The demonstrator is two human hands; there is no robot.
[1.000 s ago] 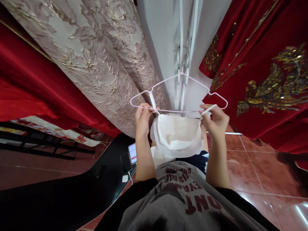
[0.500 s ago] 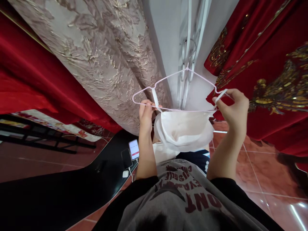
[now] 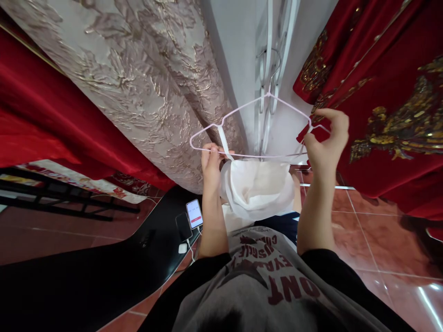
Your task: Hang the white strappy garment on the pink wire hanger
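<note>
A thin pink clothes hanger (image 3: 244, 106) with a metal hook hangs in front of me. Below it is a white garment (image 3: 258, 189) with shoulder straps. One strap (image 3: 223, 139) loops over the hanger's left notch; the other strap (image 3: 309, 130) lies at the right notch. My left hand (image 3: 212, 161) is closed around the hanger's lower bar, close to the left strap. At the hanger's right end, my right hand (image 3: 327, 140) has thumb and index finger apart, with the thumb near the right strap. The thumb partly hides the lower part of that strap.
A white metal rack (image 3: 268, 78) stands behind the hanger. Pale brocade fabric (image 3: 145, 83) hangs to the left, and a red embroidered garment (image 3: 387, 101) to the right. A lit phone (image 3: 194, 213), a dark phone (image 3: 183, 227) and cables lie on a glossy black surface (image 3: 104, 263).
My right hand has let go of the right strap, and its finger and thumb have parted. The strap has slipped inward to the hanger's right notch. My left hand stays nearly still.
</note>
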